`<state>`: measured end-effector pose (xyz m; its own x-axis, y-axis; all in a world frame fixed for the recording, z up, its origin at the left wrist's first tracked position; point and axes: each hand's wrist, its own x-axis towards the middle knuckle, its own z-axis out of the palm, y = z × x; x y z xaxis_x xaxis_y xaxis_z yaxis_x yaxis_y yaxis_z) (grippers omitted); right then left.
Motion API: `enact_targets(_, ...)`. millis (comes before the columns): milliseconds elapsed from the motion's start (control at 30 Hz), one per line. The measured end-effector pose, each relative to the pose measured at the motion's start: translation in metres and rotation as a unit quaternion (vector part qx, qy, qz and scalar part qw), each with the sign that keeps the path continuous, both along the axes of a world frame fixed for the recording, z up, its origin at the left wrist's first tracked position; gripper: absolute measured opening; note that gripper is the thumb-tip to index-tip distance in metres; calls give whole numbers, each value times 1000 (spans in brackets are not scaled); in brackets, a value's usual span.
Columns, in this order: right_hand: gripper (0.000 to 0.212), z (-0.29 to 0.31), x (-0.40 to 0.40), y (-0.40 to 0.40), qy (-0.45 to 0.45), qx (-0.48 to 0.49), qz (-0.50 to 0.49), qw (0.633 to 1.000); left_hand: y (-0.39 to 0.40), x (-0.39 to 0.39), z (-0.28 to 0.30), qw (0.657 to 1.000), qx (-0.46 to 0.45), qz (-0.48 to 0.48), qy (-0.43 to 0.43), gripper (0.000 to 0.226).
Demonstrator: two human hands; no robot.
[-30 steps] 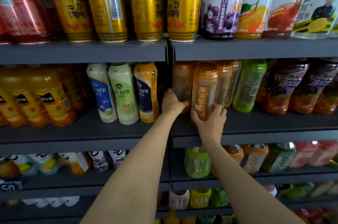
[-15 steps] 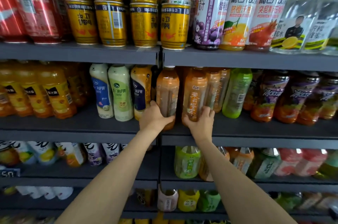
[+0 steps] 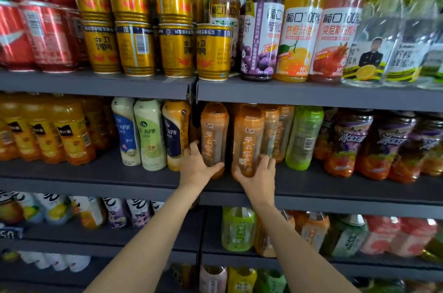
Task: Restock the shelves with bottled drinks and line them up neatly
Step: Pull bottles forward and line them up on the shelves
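- Head view: two bare forearms reach up from the bottom of the frame to the middle shelf (image 3: 335, 187) at frame centre.
- Left hand (image 3: 197, 168): fingers curled round the lower part of the left orange tea bottle (image 3: 214, 134); thumb lies across its front near the base.
- Right hand (image 3: 259, 174): fingers wrapped round the lower part of the right orange tea bottle (image 3: 248, 139); thumb at its lower left.
- Both bottles stand upright side by side near the front edge of the middle shelf, with a narrow gap between them. Each holds brownish-orange liquid behind an orange label with vertical white characters.
- More orange tea bottles stand behind and to the right; a green bottle (image 3: 303, 137) stands just right of them.
- Left of the left hand: three milk-tea bottles (image 3: 149, 134), with blue, pale green and orange labels.
- Far left: orange juice bottles (image 3: 69, 132).
- Upper shelf: stacked gold cans (image 3: 177, 50) and red cans (image 3: 50, 36) at upper left; tall juice bottles (image 3: 297, 36) at upper right.
- Lower shelves: further bottles, blurred.
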<state>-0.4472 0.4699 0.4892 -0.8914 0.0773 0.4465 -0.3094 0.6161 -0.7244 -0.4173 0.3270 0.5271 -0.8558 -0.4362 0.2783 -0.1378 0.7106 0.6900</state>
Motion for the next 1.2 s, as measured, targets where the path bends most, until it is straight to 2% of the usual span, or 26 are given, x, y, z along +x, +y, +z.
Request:
enact_targets(67, 62, 1, 0, 0, 1, 2, -2, 1000, -7, 4, 2, 996, 44, -76, -2, 86)
enact_targets(133, 62, 1, 1, 0, -1, -5, 3, 1000, -9, 6, 5, 991, 68, -110, -24, 79)
enact_targets(433, 63, -1, -1, 3, -10, -38, 30, 999, 4, -36, 2, 993, 111, -46, -7, 57)
enact_targets(600, 64, -4, -6, 3, -3, -28, 28, 999, 11, -64, 5, 992, 125, 24, 4, 47)
enact_targets(833, 64, -6, -8, 2, 3, -22, 29, 999, 6, -83, 5, 989, 149, 14, 1, 41)
enact_targets(967, 62, -5, -4, -1, 13, -16, 19, 1000, 6, -63, -13, 989, 128, 24, 65, 49)
enact_targets(1100, 60, -3, 10, -17, 41, -17, -36, 998, 9, -28, -17, 973, 150, -25, 171, 34)
enact_targets(1200, 57, 1, 15, -41, 16, 9, -19, 1000, 9, -13, -13, 967, 143, -71, 198, 29)
